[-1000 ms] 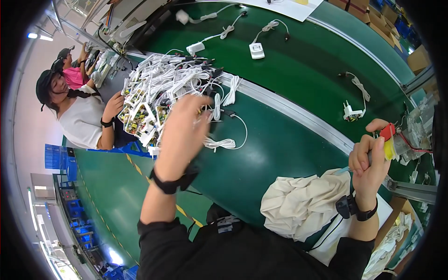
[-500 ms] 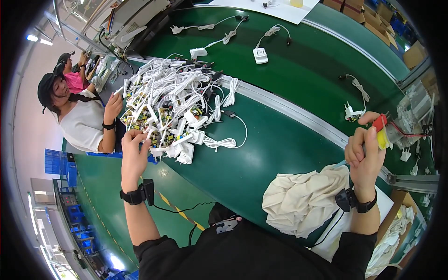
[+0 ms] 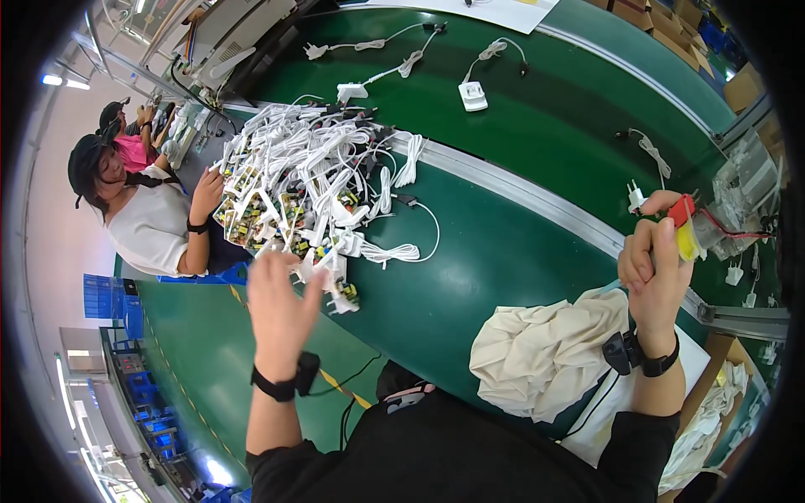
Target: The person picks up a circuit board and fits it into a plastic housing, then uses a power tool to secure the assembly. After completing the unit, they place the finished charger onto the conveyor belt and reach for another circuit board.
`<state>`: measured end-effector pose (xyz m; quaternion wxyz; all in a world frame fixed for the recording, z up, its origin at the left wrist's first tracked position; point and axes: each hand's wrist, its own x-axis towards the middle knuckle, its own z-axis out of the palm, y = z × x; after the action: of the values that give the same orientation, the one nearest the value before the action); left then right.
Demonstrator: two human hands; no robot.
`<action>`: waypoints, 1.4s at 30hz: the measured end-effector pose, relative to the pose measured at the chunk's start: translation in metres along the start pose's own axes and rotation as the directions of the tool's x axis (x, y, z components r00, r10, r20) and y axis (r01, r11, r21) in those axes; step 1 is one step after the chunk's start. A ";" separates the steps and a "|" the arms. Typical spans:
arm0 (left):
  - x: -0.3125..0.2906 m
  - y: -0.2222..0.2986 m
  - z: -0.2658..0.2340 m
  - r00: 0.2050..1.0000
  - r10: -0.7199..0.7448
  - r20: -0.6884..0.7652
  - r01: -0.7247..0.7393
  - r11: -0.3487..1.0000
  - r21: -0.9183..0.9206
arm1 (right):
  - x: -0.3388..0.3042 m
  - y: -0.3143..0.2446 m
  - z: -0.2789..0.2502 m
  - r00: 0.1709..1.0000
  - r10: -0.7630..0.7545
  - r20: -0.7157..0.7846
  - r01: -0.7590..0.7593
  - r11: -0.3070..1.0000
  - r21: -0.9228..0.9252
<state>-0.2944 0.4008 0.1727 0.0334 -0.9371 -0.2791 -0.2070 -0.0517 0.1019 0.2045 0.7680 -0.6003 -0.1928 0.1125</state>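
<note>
My left hand (image 3: 283, 306) is smeared by motion at the near edge of a heap of white power adapters with coiled cords (image 3: 310, 159). Its thumb looks apart from its fingers, but whether anything is between them is unclear. Just right of the thumb lies an adapter with a bare circuit board (image 3: 345, 293). My right hand (image 3: 652, 272) is closed round a tool with a red and yellow end (image 3: 684, 211). A pale blue piece sticks out on the left side of that fist. Below it lies a crumpled cream cloth (image 3: 545, 356).
Across the metal rail (image 3: 503, 180), single adapters, including one with a coiled cord (image 3: 472, 95), lie on a green surface (image 3: 570, 117). At left a co-worker's hand (image 3: 207, 194) touches the heap. A cardboard box (image 3: 713, 377) stands at lower right.
My left hand has moved right and toward me from the heap's left edge. An adapter with a bare board now shows beside it. My right hand keeps its hold nearly in place.
</note>
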 end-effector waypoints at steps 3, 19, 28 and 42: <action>-0.027 0.021 0.012 0.952 -0.088 0.292 0.118 0.989 -0.087 | 0.001 -0.001 0.001 1.000 -0.001 0.000 0.001 1.000 0.000; -0.039 0.059 0.038 0.992 -0.118 0.042 0.116 0.992 0.054 | -0.002 -0.005 0.002 0.999 0.001 0.049 0.000 1.000 -0.016; 0.041 0.009 -0.060 0.945 -0.110 0.308 0.222 -0.477 -0.850 | -0.004 -0.007 0.000 0.998 0.046 0.054 -0.045 0.999 -0.011; 0.122 0.129 -0.069 0.944 0.329 -0.023 0.218 -0.675 -0.705 | -0.001 -0.010 -0.012 0.994 0.079 0.075 -0.076 0.996 -0.040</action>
<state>-0.1585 0.3422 0.2917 -0.8687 -0.4330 0.1490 -0.1889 -0.0479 0.0888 0.2119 0.7440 -0.6166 -0.2005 0.1614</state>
